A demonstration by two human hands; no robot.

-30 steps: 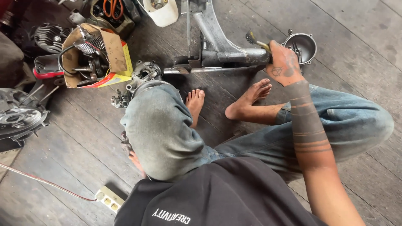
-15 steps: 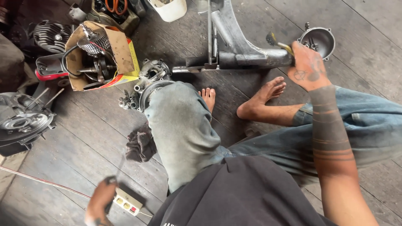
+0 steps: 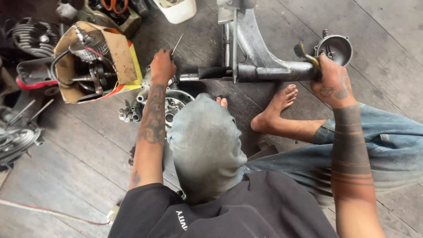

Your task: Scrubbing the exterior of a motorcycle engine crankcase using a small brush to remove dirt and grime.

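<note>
A long grey metal engine arm (image 3: 264, 70) lies across the wooden floor in front of my crossed legs. My right hand (image 3: 332, 83) rests on its right end, closed around a small yellow-handled brush (image 3: 303, 50). My left hand (image 3: 162, 66) is stretched forward over a round metal engine casing (image 3: 174, 100) and is closed around a thin metal tool (image 3: 177, 44) that points away from me. My grey-clad knee (image 3: 205, 141) hides the casing's near side.
A cardboard box of engine parts (image 3: 119, 53) sits at the left, with a finned cylinder (image 3: 28, 37) behind it. A white jug (image 3: 178, 9) stands at the top. A round metal cover (image 3: 335, 47) lies by my right hand. More engine parts (image 3: 15, 139) and a red cable (image 3: 44, 211) lie at the left.
My left hand rose from the lower left near the power strip to the round casing and now grips the thin tool. My right hand has stayed on the arm's end.
</note>
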